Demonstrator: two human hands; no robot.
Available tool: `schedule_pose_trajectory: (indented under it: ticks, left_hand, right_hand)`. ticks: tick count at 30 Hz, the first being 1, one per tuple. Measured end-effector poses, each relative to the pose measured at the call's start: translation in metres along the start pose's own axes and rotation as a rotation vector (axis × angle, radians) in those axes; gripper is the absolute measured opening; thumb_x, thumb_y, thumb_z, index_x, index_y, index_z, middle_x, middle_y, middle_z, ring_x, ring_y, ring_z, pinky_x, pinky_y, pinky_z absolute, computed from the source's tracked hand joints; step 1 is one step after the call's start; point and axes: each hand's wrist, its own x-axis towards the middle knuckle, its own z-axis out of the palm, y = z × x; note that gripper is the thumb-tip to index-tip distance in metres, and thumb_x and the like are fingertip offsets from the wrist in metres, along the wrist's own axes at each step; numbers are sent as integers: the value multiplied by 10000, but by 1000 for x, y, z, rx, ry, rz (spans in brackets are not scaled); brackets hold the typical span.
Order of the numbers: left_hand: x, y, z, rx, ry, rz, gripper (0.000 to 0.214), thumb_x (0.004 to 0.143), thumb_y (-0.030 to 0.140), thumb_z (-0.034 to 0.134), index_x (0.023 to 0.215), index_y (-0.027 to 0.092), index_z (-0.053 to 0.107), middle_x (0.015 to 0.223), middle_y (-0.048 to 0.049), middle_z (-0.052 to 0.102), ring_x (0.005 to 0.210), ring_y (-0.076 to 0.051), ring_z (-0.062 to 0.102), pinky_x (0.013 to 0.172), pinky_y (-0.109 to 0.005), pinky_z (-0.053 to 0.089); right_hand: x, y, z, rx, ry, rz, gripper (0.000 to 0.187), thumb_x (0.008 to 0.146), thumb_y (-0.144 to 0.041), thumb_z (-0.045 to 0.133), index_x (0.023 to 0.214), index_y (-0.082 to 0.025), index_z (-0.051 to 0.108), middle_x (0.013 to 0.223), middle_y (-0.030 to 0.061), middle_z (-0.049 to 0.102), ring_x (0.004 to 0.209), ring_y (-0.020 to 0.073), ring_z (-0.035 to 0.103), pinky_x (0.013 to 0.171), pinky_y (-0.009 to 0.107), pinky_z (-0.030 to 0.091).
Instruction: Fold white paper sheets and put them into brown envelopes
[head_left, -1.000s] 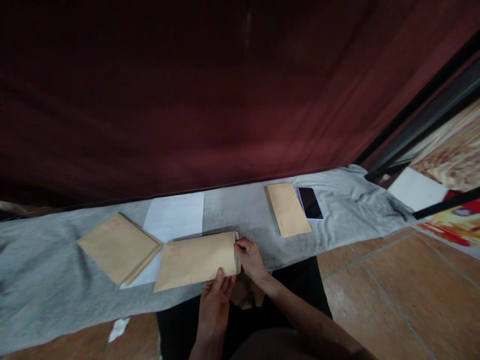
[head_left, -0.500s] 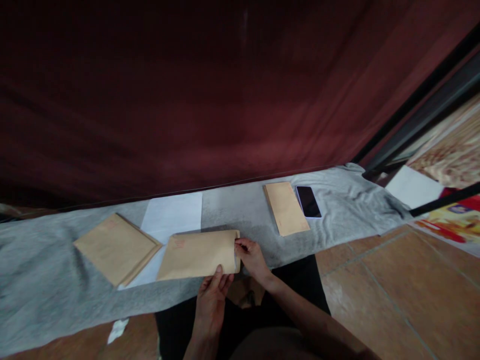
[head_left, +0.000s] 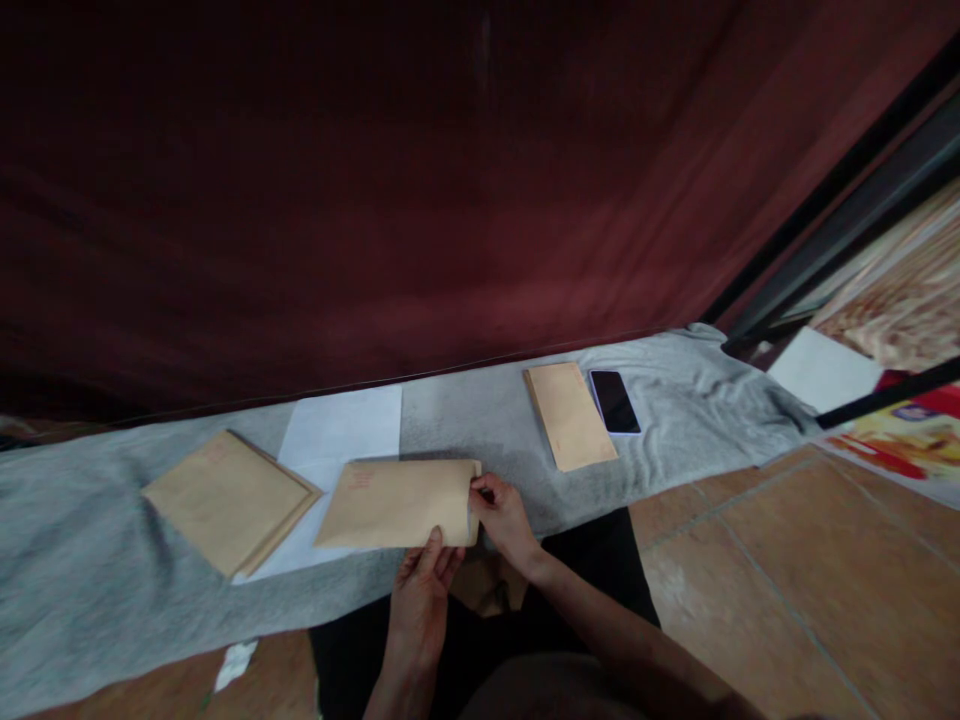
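A brown paper envelope with red print near its left end lies across my front, partly over white paper sheets. My left hand grips its lower edge near the right end, thumb on top and fingers underneath. At the envelope's open right end, my right hand is closed, with its fingertips pinched at the opening. A pale edge shows inside the mouth, but whether my fingers hold that or the envelope's flap is too small to make out. More brown envelopes are stacked at the left, overlapping the sheets.
Another pile of brown envelopes lies to the right beside a phone. Grey cloth covers the narrow surface, with a dark red curtain behind it. A white scrap lies on the tiled floor.
The near edge of the envelope has risen slightly. Both hands keep nearly the same places, and the whole view has shifted a little.
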Motion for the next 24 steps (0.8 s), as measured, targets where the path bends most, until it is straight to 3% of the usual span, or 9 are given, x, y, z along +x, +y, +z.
schedule_pose_trajectory:
  ticks: [9, 17, 20, 24]
  left_hand:
    - [1, -2, 0, -16, -1, -8, 170, 767, 24, 726, 760, 171, 643, 822, -21, 779, 702, -155, 746, 687, -290, 629]
    - [4, -3, 1, 20, 18, 22, 233, 679, 48, 791, 672, 173, 594, 712, 4, 740, 626, -143, 714, 629, -265, 612]
    - [7, 0, -1, 85, -22, 99, 279, 594, 129, 870, 649, 170, 599, 695, 6, 728, 614, -140, 697, 608, -249, 594]
    - [14, 8, -4, 233, -93, 215, 374, 495, 272, 934, 748, 169, 678, 750, -8, 740, 642, -148, 684, 580, -239, 559]
  right_hand:
    - [-1, 3, 1, 6, 37, 20, 81, 785, -273, 580, 752, -227, 637, 729, -6, 683, 704, 178, 631, 652, 262, 483]
    - [-4, 3, 2, 63, 61, 25, 86, 784, -310, 567, 761, -230, 589, 715, -6, 647, 691, 177, 620, 646, 269, 484]
    - [-5, 3, 3, 111, 67, 28, 103, 775, -303, 569, 849, -232, 573, 793, 4, 662, 749, 178, 636, 670, 266, 508]
    - [-3, 2, -1, 355, 112, 145, 324, 784, -341, 590, 1087, -234, 548, 904, 15, 663, 752, 179, 642, 622, 267, 533]
